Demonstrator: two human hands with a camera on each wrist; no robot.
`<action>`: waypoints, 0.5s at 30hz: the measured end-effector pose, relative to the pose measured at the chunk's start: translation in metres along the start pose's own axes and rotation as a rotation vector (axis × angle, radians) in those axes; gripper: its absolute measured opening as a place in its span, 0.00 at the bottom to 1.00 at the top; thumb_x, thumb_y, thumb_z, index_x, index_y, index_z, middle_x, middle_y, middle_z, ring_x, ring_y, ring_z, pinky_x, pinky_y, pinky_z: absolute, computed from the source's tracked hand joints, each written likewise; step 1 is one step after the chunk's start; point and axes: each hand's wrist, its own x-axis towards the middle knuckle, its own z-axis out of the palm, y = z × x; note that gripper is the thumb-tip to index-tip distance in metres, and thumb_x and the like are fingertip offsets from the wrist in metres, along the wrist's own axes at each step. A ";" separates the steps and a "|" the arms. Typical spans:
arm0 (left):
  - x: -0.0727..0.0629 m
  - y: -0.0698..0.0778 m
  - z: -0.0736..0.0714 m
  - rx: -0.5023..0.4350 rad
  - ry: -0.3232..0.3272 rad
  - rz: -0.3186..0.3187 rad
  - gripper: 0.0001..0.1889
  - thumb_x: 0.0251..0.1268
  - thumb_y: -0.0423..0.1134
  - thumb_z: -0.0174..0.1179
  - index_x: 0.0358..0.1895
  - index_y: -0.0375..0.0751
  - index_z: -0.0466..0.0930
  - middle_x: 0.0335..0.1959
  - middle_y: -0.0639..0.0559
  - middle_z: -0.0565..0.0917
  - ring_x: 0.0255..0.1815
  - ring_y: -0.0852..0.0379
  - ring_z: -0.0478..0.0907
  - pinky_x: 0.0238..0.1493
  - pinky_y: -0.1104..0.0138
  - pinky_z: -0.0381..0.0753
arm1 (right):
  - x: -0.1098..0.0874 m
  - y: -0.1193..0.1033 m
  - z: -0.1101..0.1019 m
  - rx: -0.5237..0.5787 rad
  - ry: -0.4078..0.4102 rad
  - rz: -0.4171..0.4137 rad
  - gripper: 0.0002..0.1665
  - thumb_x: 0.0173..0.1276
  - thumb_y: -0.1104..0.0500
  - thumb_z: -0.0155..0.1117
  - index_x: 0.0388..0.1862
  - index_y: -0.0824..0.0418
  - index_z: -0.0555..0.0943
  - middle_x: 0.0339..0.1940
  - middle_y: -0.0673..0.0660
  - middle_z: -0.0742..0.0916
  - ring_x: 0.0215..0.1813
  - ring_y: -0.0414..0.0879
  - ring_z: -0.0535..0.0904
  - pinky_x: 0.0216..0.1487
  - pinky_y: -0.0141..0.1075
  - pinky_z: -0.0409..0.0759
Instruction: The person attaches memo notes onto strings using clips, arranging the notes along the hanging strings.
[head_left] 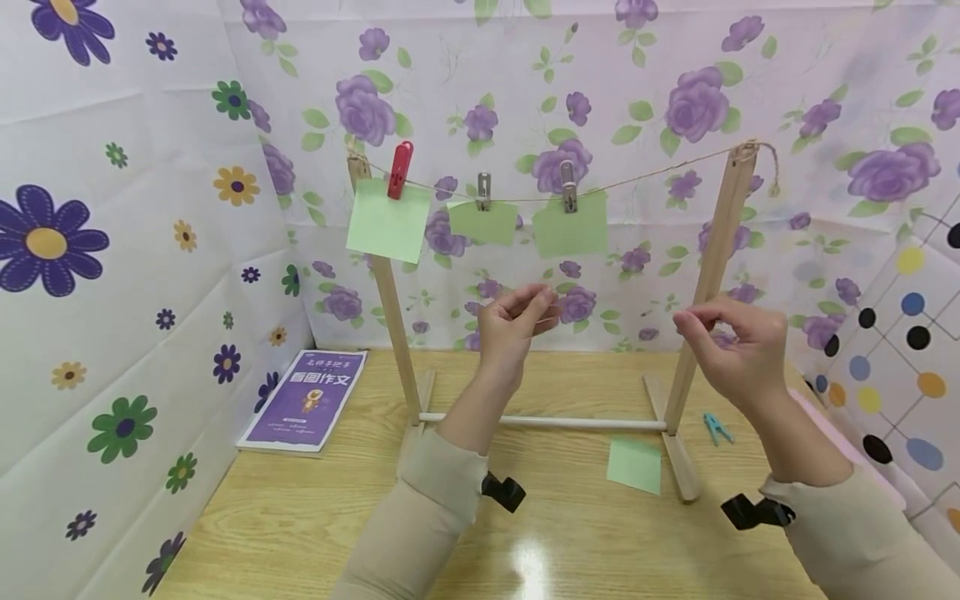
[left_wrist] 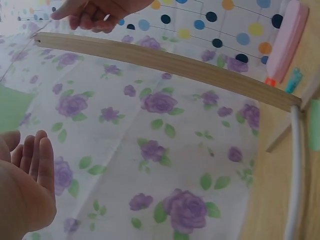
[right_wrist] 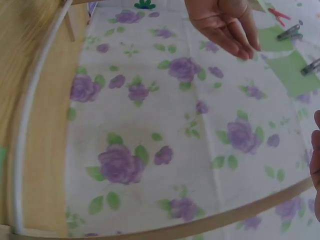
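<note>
My left hand [head_left: 508, 333] is in mid-air below the twine [head_left: 652, 173], its fingers loosely bent and holding nothing. Beside the right post [head_left: 720, 242] of a wooden stand hovers my right hand [head_left: 742, 346], thumb close to the bent fingers, no object visible in it. From the twine hang three green paper notes: the left note [head_left: 386, 221] under a red clothespin [head_left: 401, 169], the middle note [head_left: 483, 223] under a metal clip [head_left: 483, 190], the right note [head_left: 572, 229] under another metal clip [head_left: 568, 185]. The left wrist view shows the left palm [left_wrist: 25, 195] with relaxed fingers.
A loose green note [head_left: 634, 465] lies on the table [head_left: 300, 517] by the stand's right foot, and a blue clothespin [head_left: 717, 428] is right of that foot. A purple book [head_left: 306, 400] lies at the left. Behind the blue clothespin is a pink case [left_wrist: 287, 42].
</note>
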 end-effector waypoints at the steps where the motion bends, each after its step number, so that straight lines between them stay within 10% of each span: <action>1: -0.002 -0.004 -0.002 0.014 0.000 -0.012 0.14 0.69 0.36 0.67 0.49 0.28 0.83 0.41 0.40 0.88 0.37 0.56 0.88 0.47 0.61 0.90 | -0.008 0.003 -0.004 -0.011 -0.002 0.024 0.24 0.68 0.55 0.71 0.19 0.74 0.83 0.19 0.48 0.86 0.26 0.27 0.75 0.33 0.18 0.74; 8: -0.028 -0.044 -0.020 0.177 -0.054 -0.075 0.10 0.67 0.36 0.68 0.47 0.34 0.86 0.39 0.43 0.89 0.38 0.54 0.88 0.46 0.61 0.90 | -0.064 0.033 -0.032 -0.144 -0.038 0.225 0.06 0.60 0.75 0.67 0.23 0.73 0.85 0.21 0.44 0.86 0.27 0.25 0.77 0.34 0.18 0.74; 15: -0.053 -0.078 -0.042 0.446 -0.132 -0.086 0.13 0.67 0.45 0.69 0.48 0.42 0.87 0.42 0.53 0.89 0.40 0.58 0.86 0.46 0.66 0.89 | -0.102 0.045 -0.052 -0.304 -0.152 0.466 0.05 0.67 0.67 0.70 0.31 0.65 0.89 0.22 0.46 0.87 0.28 0.27 0.78 0.33 0.16 0.72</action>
